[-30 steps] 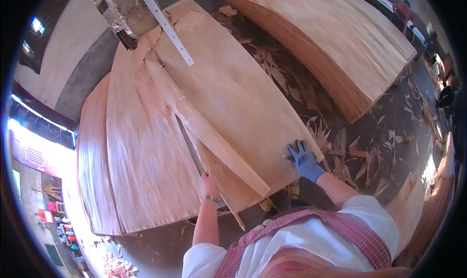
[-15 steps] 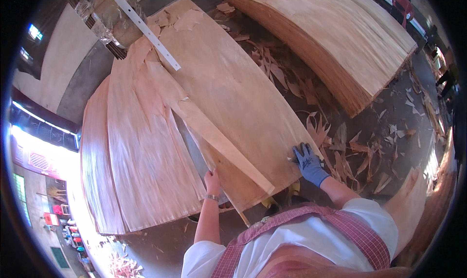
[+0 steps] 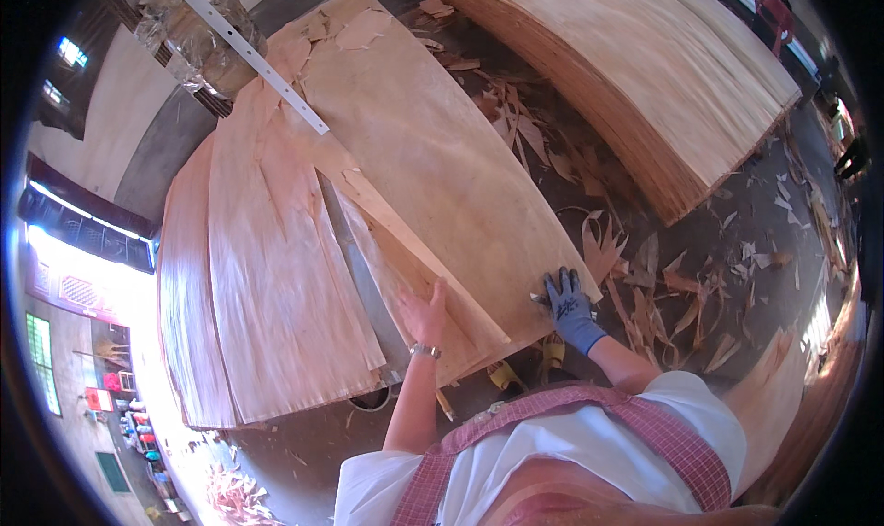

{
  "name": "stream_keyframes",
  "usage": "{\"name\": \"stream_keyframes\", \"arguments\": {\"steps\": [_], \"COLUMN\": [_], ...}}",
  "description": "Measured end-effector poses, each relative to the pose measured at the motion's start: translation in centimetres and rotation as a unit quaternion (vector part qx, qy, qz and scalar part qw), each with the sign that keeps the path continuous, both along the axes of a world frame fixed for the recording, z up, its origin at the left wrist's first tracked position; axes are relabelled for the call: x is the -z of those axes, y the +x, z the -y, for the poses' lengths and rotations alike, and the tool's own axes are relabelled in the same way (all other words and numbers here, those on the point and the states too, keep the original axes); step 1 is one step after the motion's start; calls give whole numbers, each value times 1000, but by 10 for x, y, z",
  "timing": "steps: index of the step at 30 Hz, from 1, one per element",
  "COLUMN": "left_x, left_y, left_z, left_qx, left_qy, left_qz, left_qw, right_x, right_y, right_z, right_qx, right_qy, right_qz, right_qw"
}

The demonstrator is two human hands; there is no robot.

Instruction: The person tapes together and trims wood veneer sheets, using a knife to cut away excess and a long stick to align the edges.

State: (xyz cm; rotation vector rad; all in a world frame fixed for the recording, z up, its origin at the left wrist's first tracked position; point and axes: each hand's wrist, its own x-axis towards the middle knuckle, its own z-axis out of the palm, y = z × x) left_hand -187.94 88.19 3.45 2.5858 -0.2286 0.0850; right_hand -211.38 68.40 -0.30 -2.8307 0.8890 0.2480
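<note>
My bare left hand (image 3: 424,317), with a band at the wrist, has its fingers apart over a long, narrow strip of wood veneer (image 3: 376,252). Beneath it, the strip lies lengthwise along the left side of a broad, pale veneer sheet (image 3: 451,171). My right hand (image 3: 571,309), in a blue-grey glove with dark fingertips, rests fingers outstretched on the sheet's near right corner. Something small and pale shows by its thumb, too small to make out. Left of the strip, several pinkish veneer sheets (image 3: 276,286) overlap, and a narrow grey gap (image 3: 354,268) separates them from it.
A thick veneer stack (image 3: 626,84) stands at the far right. Torn veneer scraps (image 3: 681,296) litter the floor beside it. A perforated metal bar (image 3: 244,52) reaches over the sheets at the far left, near a plastic-wrapped bundle (image 3: 198,38). Another person (image 3: 773,19) is at the far right.
My left hand has let go of the near edge by the gap and moved up and right onto the strip, fingers spreading. Some veneer by the gap has shifted. My right hand remains on the corner.
</note>
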Motion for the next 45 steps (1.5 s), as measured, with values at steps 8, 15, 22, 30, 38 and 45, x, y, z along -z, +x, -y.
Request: {"name": "stream_keyframes", "arguments": {"steps": [8, 15, 22, 30, 38, 45], "left_x": [22, -48, -12, 25, 28, 17], "left_y": [26, 60, 103, 130, 122, 122], "left_z": [-31, -169, -284, -321, -325, -337], "left_qx": [-57, -186, -211, -220, -204, -176], "left_qy": [-341, -360, -214, -198, -276, -309], "left_qz": [-312, -174, -107, -162, -203, -203], "left_qw": [885, 898, 948, 941, 917, 913], "right_x": [0, -4, -3, -33, -62, -18], "right_y": [-5, -4, -4, 27, 180, 213], "right_z": [2, 2, -1, -31, -174, -206], "right_qx": [-10, -13, -16, -109, -209, -207], "right_qy": [35, 26, 11, 25, 263, 281], "right_qz": [57, 28, 60, 168, 101, 58], "right_qw": [998, 999, 998, 979, 936, 935]}}
